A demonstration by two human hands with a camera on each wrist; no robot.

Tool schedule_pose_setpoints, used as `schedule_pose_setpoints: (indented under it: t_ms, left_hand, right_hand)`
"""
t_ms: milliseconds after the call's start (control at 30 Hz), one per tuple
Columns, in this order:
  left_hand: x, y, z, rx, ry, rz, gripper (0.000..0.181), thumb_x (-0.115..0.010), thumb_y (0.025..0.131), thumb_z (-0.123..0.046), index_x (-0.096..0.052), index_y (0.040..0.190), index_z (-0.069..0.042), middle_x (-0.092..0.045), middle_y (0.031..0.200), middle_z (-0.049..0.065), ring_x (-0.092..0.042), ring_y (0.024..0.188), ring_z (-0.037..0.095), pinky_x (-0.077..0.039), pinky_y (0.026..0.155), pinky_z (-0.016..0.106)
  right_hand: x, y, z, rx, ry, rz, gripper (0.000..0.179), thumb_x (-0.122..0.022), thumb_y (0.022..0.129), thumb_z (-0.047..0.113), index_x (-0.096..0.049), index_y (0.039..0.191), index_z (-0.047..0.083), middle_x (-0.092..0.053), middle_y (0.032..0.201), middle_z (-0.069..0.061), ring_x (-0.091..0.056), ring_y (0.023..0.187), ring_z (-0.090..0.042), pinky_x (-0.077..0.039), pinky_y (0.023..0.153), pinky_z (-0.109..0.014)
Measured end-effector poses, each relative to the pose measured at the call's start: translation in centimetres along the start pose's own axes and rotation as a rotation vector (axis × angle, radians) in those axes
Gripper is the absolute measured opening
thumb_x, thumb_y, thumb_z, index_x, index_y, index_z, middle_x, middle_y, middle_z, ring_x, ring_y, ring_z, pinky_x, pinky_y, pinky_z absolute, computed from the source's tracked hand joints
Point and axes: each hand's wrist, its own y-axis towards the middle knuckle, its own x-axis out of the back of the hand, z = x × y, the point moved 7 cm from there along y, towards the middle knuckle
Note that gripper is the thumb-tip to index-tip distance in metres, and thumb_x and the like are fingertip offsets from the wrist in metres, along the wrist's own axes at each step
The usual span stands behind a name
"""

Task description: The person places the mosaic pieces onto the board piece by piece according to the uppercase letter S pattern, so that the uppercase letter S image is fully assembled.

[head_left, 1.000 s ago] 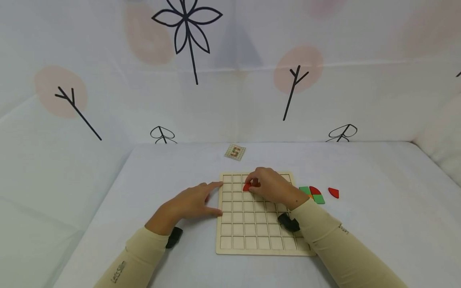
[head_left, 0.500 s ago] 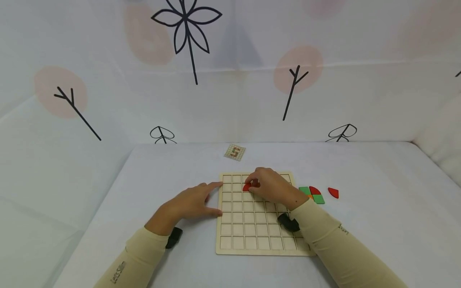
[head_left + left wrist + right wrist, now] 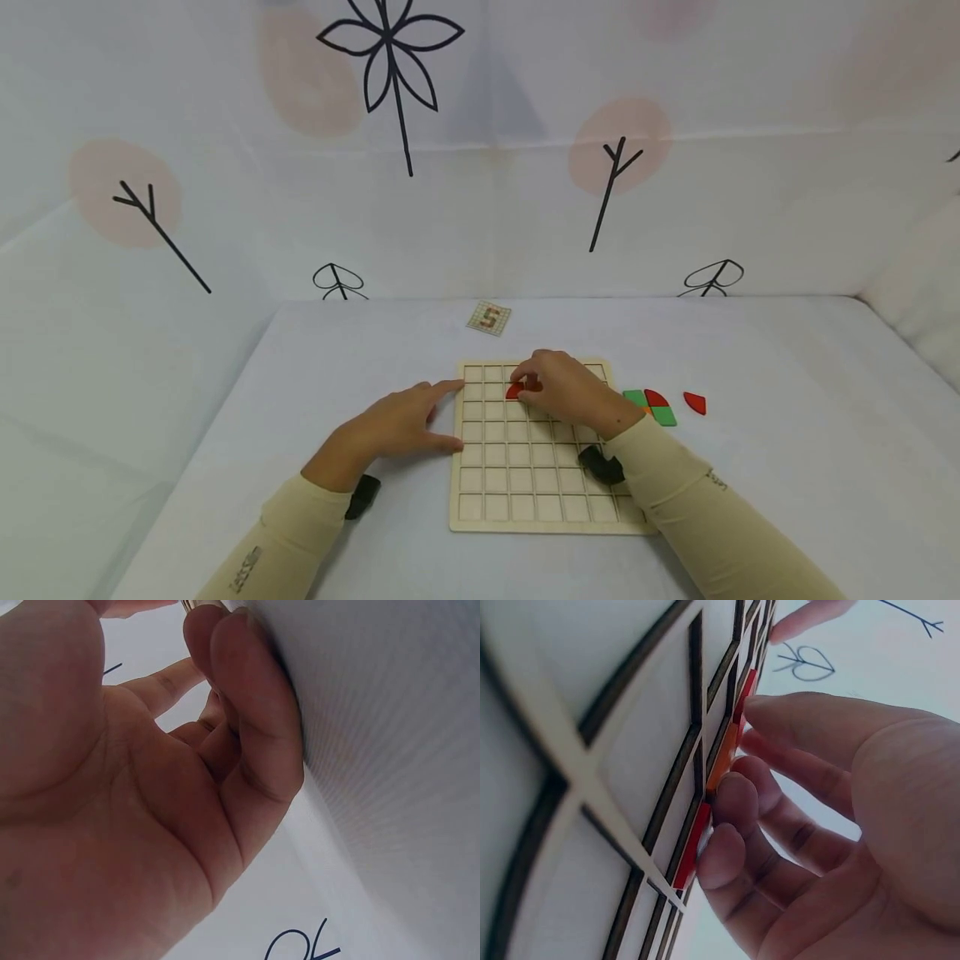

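Note:
A square wooden board [image 3: 496, 480] with a grid of shallow cells lies on the white-covered table. On its left edge rest the thumb and index fingertip of my left hand [image 3: 401, 421], spread apart; the other fingers bend in below, as the left wrist view shows. My right hand [image 3: 567, 388] reaches over the board's upper part, its thumb and index fingertip at a red quarter-circle tile [image 3: 513, 391] in a cell. From the right wrist, the thumb touches that red tile, while an orange tile [image 3: 724, 759] and another red tile [image 3: 692, 844] lie in cells by the curled fingers.
Right of the board sit green tiles [image 3: 664, 416] and a red tile [image 3: 656, 397] grouped together, partly behind the right wrist. Further right lies a single red quarter-circle tile [image 3: 695, 403]. A small pattern card [image 3: 489, 318] lies beyond the board, before the printed cloth backdrop.

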Motion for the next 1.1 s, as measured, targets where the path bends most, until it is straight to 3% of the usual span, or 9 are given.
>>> schedule_pose_setpoints:
  t_ms: [167,300,467,700,933,1100]
  left_hand:
    - [-0.1,0.2,-0.1,-0.004,-0.006,0.013,0.089,-0.080,0.079,-0.053,-0.037,0.154,-0.031,-0.051,0.089,0.001,-0.047,0.074,0.014,-0.038,0.064,0.031]
    - [-0.2,0.3,-0.2,-0.013,-0.007,0.013,0.089,-0.080,0.079,-0.053,-0.037,0.154,-0.032,-0.051,0.090,0.001,-0.048,0.076,0.015,-0.038,0.066,0.032]
    - [-0.3,0.3,0.1,-0.005,-0.001,0.002,0.089,-0.081,0.079,-0.052,-0.037,0.154,-0.032,-0.051,0.089,0.001,-0.048,0.076,0.015,-0.038,0.066,0.032]
    - [0.1,0.1,0.1,-0.001,0.005,-0.010,0.089,-0.081,0.079,-0.051,-0.037,0.154,-0.031,-0.051,0.089,0.001,-0.048,0.075,0.014,-0.038,0.065,0.031]
    - [0.1,0.0,0.1,0.008,0.002,-0.001,0.089,-0.081,0.079,-0.052,-0.037,0.154,-0.031,-0.051,0.088,0.001,-0.047,0.074,0.014,-0.038,0.065,0.032]
    - [0.0,-0.1,-0.3,0.007,0.004,0.002,0.089,-0.081,0.079,-0.051,-0.037,0.154,-0.031,-0.051,0.088,0.001,-0.047,0.075,0.015,-0.038,0.065,0.031]
  right_hand:
    - [1.2,-0.5,0.6,0.012,0.033,-0.031,0.023,-0.066,0.096,0.016,-0.072,0.116,0.006,-0.065,0.093,0.000,-0.056,0.075,-0.012,-0.048,0.068,-0.028]
    - [3.1,-1.6,1.6,0.055,0.058,-0.121,0.022,-0.065,0.096,0.015,-0.072,0.114,0.005,-0.065,0.092,0.000,-0.055,0.076,-0.013,-0.047,0.065,-0.028]
    - [5.4,-3.3,1.9,0.091,0.023,-0.234,0.018,-0.068,0.094,0.013,-0.074,0.110,0.008,-0.066,0.092,0.003,-0.057,0.081,-0.012,-0.050,0.068,-0.027]
    - [8.1,-5.6,1.1,0.078,-0.038,-0.347,0.014,-0.067,0.095,0.011,-0.075,0.107,0.011,-0.067,0.096,0.001,-0.058,0.082,-0.012,-0.050,0.069,-0.027]
    - [9.1,-7.8,0.4,0.076,-0.108,-0.417,0.013,-0.068,0.093,0.008,-0.075,0.104,0.009,-0.068,0.096,0.000,-0.061,0.086,-0.014,-0.054,0.074,-0.037]
    - [9.3,-9.3,-0.7,0.061,-0.129,-0.450,0.014,-0.070,0.092,0.007,-0.075,0.104,0.010,-0.068,0.097,0.000,-0.061,0.088,-0.014,-0.055,0.073,-0.035]
